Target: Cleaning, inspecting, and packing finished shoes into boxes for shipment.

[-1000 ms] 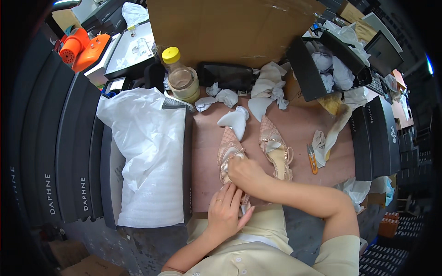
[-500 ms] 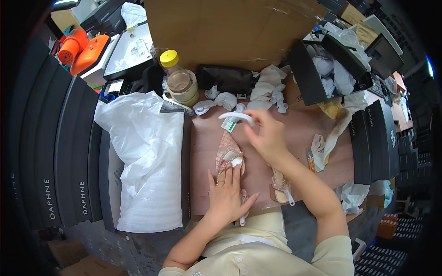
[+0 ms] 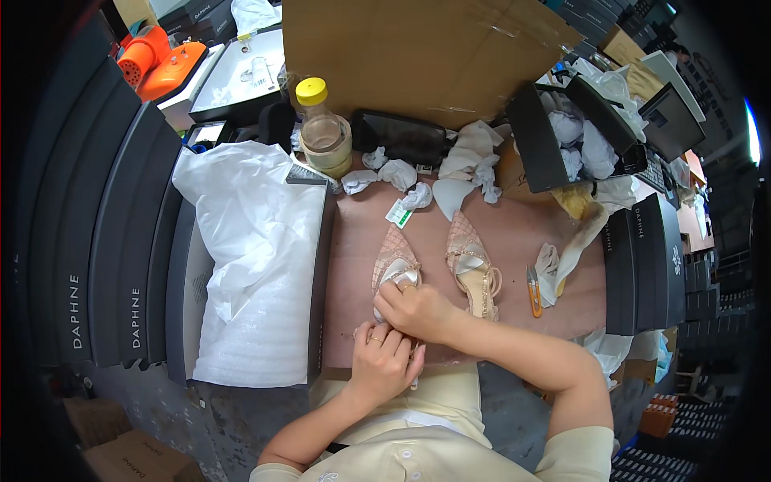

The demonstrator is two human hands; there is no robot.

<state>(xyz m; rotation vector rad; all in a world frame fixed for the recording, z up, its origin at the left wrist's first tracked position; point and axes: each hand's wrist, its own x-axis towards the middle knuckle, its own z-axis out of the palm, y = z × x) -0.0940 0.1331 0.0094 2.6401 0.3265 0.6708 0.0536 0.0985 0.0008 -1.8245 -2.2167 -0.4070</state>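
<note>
A pink woven-pattern pointed sandal [image 3: 392,251] with a beaded strap lies before me, white filling showing in its toe opening. My right hand [image 3: 419,312] is closed over its opening, fingers bent down. A sliver of the white curved strip [image 3: 378,316] shows by those fingertips; the rest is hidden. My left hand [image 3: 382,361] curls round the heel end, which it mostly covers, just below the right hand. The matching sandal [image 3: 468,255] lies to the right, toe pointing away, with white filling in the toe. A white-and-green tag [image 3: 398,214] lies beyond the first toe.
An open black shoebox [image 3: 317,321] with white foam and tissue stands at left. Orange-handled snips [image 3: 534,292] lie at right. Crumpled paper [image 3: 397,173], a yellow-capped bottle [image 3: 324,128] and a black box of paper balls [image 3: 536,145] line the back, before a cardboard panel [image 3: 418,56].
My right hand has come down and toward me from above the tag, bringing the white strip to the sandal. The left hand has drawn back to the heel. The second sandal is now uncovered.
</note>
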